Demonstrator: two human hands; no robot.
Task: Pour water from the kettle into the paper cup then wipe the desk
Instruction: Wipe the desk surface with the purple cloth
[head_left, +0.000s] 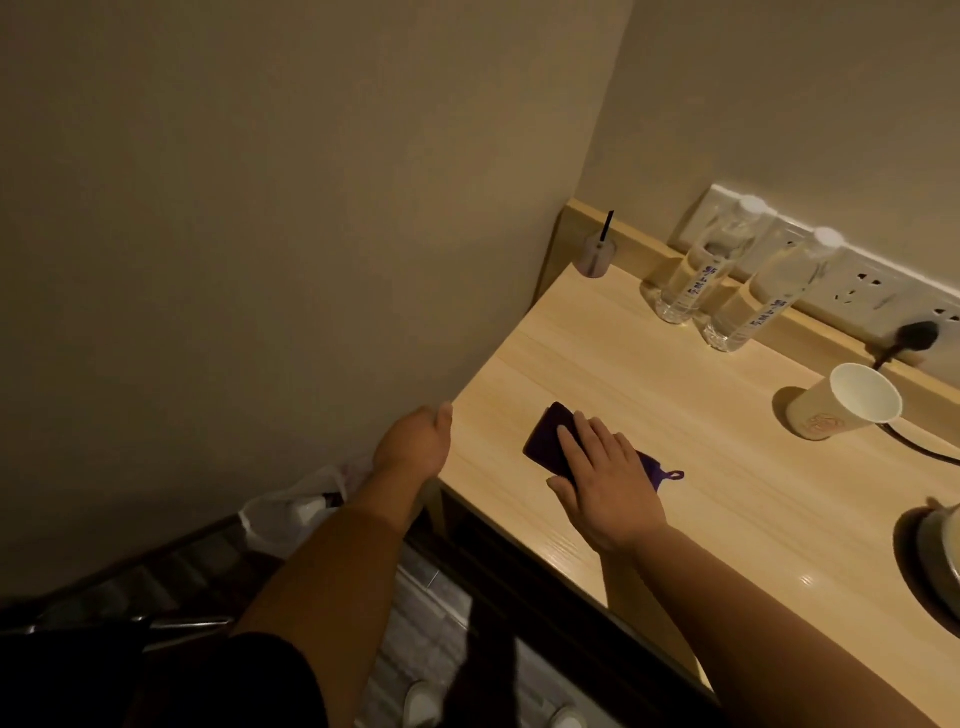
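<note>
Near the table's (753, 499) left end, your right hand (605, 483) presses flat, fingers spread, on the dark purple folded cloth (550, 434); your left hand (415, 441), loosely curled and empty, rests at the edge. Keep even pressure, sweeping clear of the upright white paper cup (844, 402) and the pale kettle (940, 545).

Plain beige walls (260, 208) are meeting in a dim corner; a white socket strip (852, 286) is running along the right wall above grey floor tiles (431, 623).
</note>
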